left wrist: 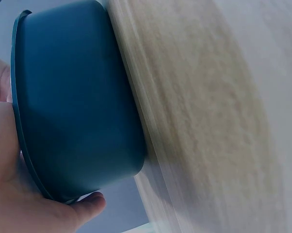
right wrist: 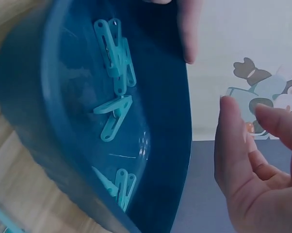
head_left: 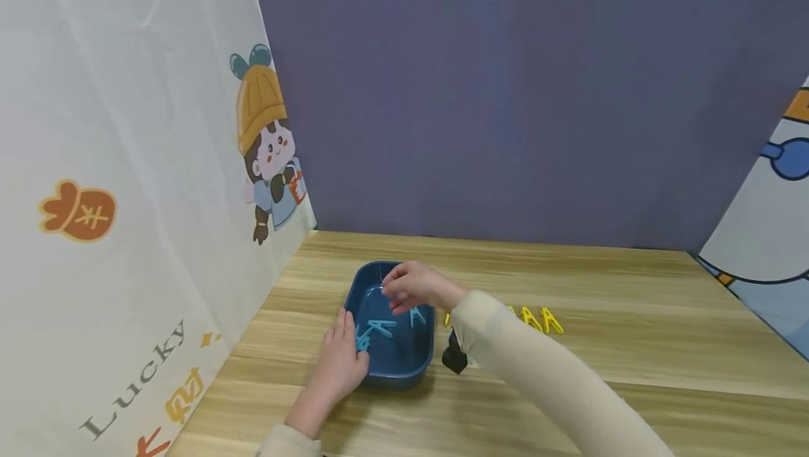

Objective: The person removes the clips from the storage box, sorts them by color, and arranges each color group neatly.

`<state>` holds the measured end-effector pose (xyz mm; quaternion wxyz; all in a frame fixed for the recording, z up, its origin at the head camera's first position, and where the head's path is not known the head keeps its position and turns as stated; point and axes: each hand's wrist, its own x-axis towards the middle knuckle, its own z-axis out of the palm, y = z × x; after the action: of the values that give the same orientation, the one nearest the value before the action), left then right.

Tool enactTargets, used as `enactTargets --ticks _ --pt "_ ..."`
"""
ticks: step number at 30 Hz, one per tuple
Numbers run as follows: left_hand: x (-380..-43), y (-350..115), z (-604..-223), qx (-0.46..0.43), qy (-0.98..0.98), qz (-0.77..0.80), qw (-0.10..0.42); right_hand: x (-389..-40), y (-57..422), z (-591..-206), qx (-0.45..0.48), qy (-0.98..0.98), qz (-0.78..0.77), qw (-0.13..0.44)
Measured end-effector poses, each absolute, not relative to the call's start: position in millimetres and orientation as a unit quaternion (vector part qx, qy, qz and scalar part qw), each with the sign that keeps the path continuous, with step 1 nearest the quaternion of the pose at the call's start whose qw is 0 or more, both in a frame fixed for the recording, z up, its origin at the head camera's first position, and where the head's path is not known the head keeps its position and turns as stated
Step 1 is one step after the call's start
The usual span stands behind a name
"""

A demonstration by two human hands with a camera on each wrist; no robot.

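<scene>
A dark blue plastic tub point(head_left: 395, 376) stands on the table with several light blue clothespins point(head_left: 381, 328) lying on its bottom. My left hand point(head_left: 341, 359) grips the tub's left rim, the thumb on the inner side and fingers along the outside. In the left wrist view that hand point(left wrist: 20, 194) wraps the rim beside the tub's deep outer wall point(left wrist: 78, 102). Above the tub's far right part is my right hand point(head_left: 413, 285). Its thumb and fingers stand apart with nothing between them in the right wrist view point(right wrist: 262, 179). Clothespins point(right wrist: 114, 119) lie singly and in small clusters there.
Several yellow clothespins point(head_left: 550, 321) lie in a row on the wooden table point(head_left: 632, 345) right of the tub, partly behind the right sleeve point(head_left: 537, 366). A small black object point(head_left: 455, 355) shows below that sleeve. A printed white curtain point(head_left: 158, 127) borders the left side.
</scene>
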<state>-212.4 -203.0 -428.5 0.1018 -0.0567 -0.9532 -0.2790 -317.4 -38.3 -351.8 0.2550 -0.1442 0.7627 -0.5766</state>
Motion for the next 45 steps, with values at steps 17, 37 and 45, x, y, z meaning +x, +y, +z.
enactTargets --ticks 17,37,45 --pt "-211 -207 -429 -0.056 -0.954 -0.278 0.095 -341 -68 -357 -0.104 0.767 -0.59 0.23" --pt "-208 -205 -431 -0.05 -0.956 -0.274 0.088 -342 -87 -391 -0.117 0.8 -0.541 0.233" --pt "-208 -205 -432 -0.058 -0.955 -0.276 0.087 -335 -91 -399 -0.11 0.838 -0.481 0.232"
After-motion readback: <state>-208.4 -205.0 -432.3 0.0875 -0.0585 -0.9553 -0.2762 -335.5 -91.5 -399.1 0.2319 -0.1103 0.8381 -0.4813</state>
